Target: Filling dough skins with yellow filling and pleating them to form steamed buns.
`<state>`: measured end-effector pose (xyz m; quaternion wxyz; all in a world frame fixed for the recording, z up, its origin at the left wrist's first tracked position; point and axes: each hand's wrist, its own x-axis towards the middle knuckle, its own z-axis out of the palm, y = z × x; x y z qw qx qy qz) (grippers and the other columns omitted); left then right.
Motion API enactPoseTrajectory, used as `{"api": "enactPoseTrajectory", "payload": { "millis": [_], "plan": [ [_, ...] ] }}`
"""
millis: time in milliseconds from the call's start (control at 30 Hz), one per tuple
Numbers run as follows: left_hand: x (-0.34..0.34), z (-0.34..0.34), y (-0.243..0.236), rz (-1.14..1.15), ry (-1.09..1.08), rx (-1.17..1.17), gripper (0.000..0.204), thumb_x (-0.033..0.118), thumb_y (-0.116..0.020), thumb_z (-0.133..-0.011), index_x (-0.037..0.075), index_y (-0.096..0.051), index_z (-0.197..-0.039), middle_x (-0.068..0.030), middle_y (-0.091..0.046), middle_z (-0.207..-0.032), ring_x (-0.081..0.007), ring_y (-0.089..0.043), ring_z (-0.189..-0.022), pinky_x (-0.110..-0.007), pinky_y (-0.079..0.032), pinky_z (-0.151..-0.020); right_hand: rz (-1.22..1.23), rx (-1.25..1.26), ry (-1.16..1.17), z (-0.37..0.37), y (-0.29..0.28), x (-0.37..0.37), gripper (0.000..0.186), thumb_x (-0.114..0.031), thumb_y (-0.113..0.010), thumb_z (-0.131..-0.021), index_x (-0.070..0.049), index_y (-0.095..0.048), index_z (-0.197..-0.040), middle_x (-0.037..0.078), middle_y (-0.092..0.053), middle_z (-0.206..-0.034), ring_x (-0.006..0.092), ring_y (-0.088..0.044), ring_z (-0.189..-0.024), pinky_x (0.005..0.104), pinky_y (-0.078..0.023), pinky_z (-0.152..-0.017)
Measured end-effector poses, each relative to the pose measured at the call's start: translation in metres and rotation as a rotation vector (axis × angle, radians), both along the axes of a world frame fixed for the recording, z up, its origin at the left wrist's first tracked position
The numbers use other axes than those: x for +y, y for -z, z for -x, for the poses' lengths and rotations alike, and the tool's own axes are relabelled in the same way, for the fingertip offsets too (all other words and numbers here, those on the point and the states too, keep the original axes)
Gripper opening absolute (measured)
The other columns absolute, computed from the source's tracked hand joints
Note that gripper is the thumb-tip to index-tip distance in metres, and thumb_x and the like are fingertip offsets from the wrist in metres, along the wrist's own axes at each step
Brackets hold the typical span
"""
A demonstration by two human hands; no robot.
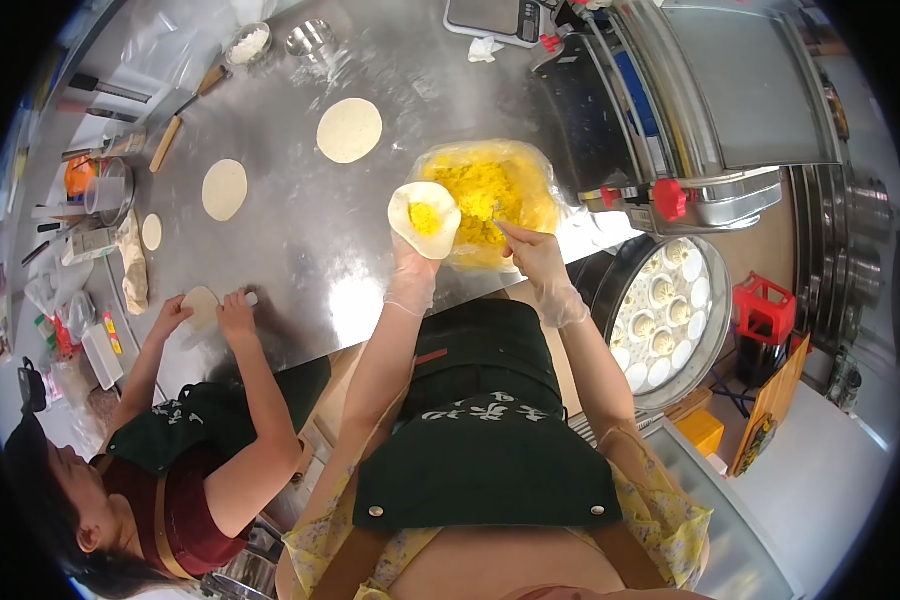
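Note:
My gloved left hand (415, 270) holds up a round dough wrapper (441, 232) with a mound of yellow filling (424, 216) at its middle. Just to the right, my gloved right hand (530, 255) is closed on a small metal utensil (496, 220), its tip down in a plastic-lined container of crumbly yellow filling (475, 185). The wrapper sits in front of the container's left part, so I cannot tell whether they touch.
Dough rounds (348, 130) lie on the steel table (280, 250). A co-worker (240, 430) at my left handles another round (200, 305). At right are a machine with red knobs (670, 198), a steamer of filled buns (670, 320) and a red stool (765, 300); a scale (490, 18) is at the back.

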<state>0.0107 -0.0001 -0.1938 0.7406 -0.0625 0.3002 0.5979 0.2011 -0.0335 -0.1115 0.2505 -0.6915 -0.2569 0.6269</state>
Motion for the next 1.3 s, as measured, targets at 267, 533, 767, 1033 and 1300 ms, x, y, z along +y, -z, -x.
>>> {"api": "enactPoseTrajectory", "payload": {
  "millis": [267, 533, 767, 1033, 1300],
  "plan": [
    [0.026, -0.066, -0.031, 0.122, 0.056, -0.262, 0.045, 0.045, -0.051, -0.097, 0.006, -0.058, -0.12, -0.011, -0.064, -0.112, -0.0267, -0.063, -0.105, -0.043, -0.054, -0.092, -0.729, -1.088, -0.329, 0.056, 0.0, -0.036, 0.048, 0.003, -0.059, -0.081, -0.007, -0.061, -0.128, 0.013, -0.057, -0.081, 0.0314, -0.063, -0.066, 0.0404, -0.051, -0.055],
    [0.029, -0.058, -0.018, -0.005, 0.137, -0.385, 0.05, 0.043, -0.051, -0.096, 0.001, -0.056, -0.122, -0.0161, -0.065, -0.113, -0.0291, -0.064, -0.104, -0.042, -0.054, -0.091, -0.838, -0.695, -0.127, 0.032, -0.005, -0.035, 0.045, 0.009, -0.054, -0.087, -0.004, -0.061, -0.129, 0.01, -0.057, -0.079, 0.0192, -0.059, -0.069, 0.0284, -0.049, -0.065],
    [0.025, -0.056, -0.022, -0.023, 0.199, -0.291, 0.046, 0.04, -0.053, -0.095, 0.003, -0.056, -0.122, -0.0149, -0.066, -0.114, -0.0289, -0.064, -0.104, -0.042, -0.053, -0.092, -0.728, -0.629, -0.2, 0.027, -0.014, -0.034, 0.046, 0.011, -0.055, -0.085, -0.005, -0.063, -0.127, 0.009, -0.053, -0.074, 0.0164, -0.054, -0.066, 0.0274, -0.049, -0.067],
    [0.03, -0.045, -0.022, -0.053, 0.168, -0.435, 0.039, 0.037, -0.054, -0.096, 0.005, -0.063, -0.116, -0.0146, -0.066, -0.114, -0.029, -0.063, -0.105, -0.044, -0.052, -0.094, -0.889, -0.864, -0.341, 0.013, -0.028, -0.033, 0.053, 0.006, -0.058, -0.077, -0.011, -0.064, -0.126, 0.01, -0.061, -0.082, 0.0294, -0.064, -0.064, 0.0373, -0.054, -0.057],
    [0.028, -0.044, -0.041, -0.077, 0.177, -0.44, 0.05, 0.042, -0.053, -0.096, 0.0, -0.059, -0.121, -0.0173, -0.065, -0.117, -0.03, -0.061, -0.112, -0.045, -0.049, -0.099, -0.936, -1.068, -0.433, 0.01, -0.036, -0.033, 0.053, 0.004, -0.059, -0.074, -0.011, -0.065, -0.125, 0.006, -0.059, -0.081, 0.0246, -0.061, -0.057, 0.0349, -0.052, -0.05]
  ]
}}
